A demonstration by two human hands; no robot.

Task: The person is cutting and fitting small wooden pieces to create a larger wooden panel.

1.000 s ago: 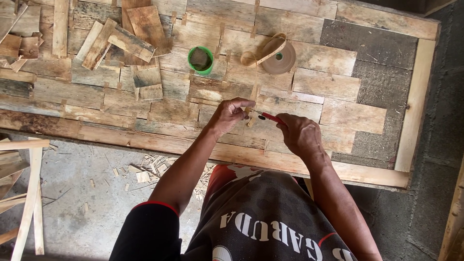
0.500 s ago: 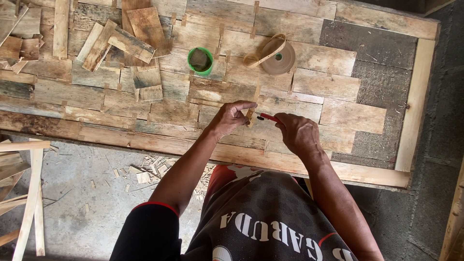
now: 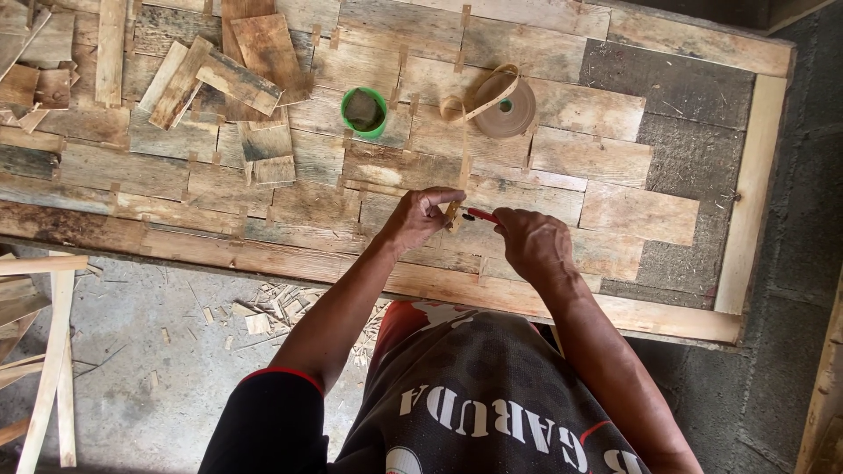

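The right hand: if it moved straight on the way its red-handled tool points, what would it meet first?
Probably the thin tan strip pinched by the left hand. The right hand aims its red-handled tool leftward at it; they look nearly touching, though depth is unclear.

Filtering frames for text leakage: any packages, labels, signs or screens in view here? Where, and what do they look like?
No packages, signs or screens.
Shirt print: on the person's dark shirt at the bottom edge, large pale block lettering, upside down to the camera.
Green tub: on the plank panel above the hands, small, round, open, no label visible.
Tape roll: right of the tub, tan, unmarked, loose end curling up.
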